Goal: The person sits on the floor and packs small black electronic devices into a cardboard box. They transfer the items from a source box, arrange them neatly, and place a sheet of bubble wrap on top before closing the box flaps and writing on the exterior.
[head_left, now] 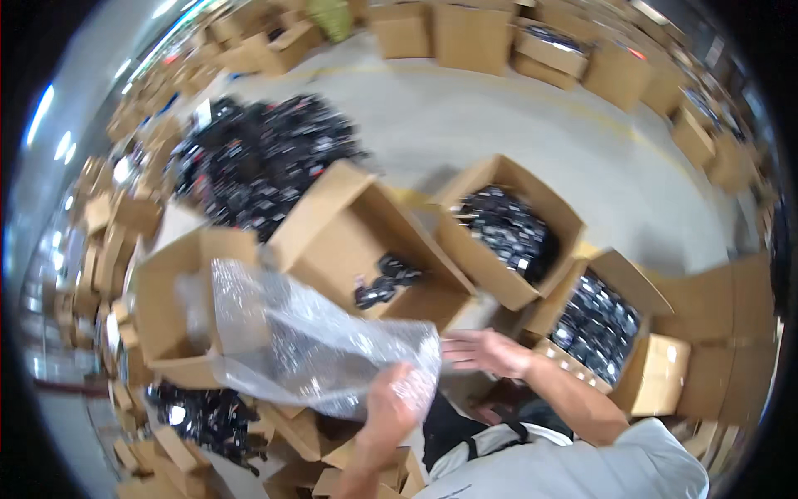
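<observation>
A long sheet of clear bubble wrap [307, 333] stretches across the middle, draping over the edge of an open cardboard box [170, 312] on the left. My left hand [391, 401] is closed on its near right end. My right hand [490, 351] has its fingers stretched out toward the wrap's right edge; whether the fingertips touch it cannot be made out. Just beyond the wrap, a larger open box [332, 224] holds a few small black packed items [386, 281].
A big heap of black bagged items [266, 162] lies on the floor at far left, a smaller pile [204, 420] at near left. Two boxes filled with black packets [503, 229] [597, 324] stand to the right. Many cartons [474, 37] line the far side.
</observation>
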`<state>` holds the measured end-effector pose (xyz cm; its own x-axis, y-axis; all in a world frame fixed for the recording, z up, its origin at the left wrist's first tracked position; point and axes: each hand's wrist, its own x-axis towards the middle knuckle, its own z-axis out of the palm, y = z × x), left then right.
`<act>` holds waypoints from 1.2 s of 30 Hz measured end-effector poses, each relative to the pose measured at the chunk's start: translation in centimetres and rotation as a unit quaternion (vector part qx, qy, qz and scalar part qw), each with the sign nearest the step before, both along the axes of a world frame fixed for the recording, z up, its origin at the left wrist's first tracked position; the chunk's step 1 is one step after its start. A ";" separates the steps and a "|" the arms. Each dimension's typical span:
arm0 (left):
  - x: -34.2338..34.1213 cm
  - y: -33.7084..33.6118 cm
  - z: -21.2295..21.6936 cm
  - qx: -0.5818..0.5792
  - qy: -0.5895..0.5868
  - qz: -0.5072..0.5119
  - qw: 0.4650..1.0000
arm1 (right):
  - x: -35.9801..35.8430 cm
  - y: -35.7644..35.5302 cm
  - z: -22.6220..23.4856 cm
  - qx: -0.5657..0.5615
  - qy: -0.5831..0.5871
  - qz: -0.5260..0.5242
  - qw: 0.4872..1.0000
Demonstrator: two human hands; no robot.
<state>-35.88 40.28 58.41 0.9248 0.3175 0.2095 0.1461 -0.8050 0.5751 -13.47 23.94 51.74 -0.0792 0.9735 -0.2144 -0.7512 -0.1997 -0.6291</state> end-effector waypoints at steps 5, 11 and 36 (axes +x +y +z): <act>9.3 -25.5 -3.0 0.045 0.046 -0.094 0.993 | 4.0 -12.8 2.4 -0.028 -0.462 0.075 0.883; 18.1 -41.1 -6.6 -0.036 0.248 -0.288 0.924 | 8.7 -32.9 -4.7 -0.177 -0.547 -0.147 0.805; 61.6 -41.9 -61.6 0.217 -0.069 -0.122 0.966 | 33.8 -73.6 -52.7 -0.505 -0.543 -0.519 0.425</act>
<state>25.72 -1.67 -3.20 0.9151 -0.0513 0.4000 -0.1315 -0.9756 0.1756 20.35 -49.63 -0.99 0.9605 -0.2681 0.0743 -0.1396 -0.6954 -0.7050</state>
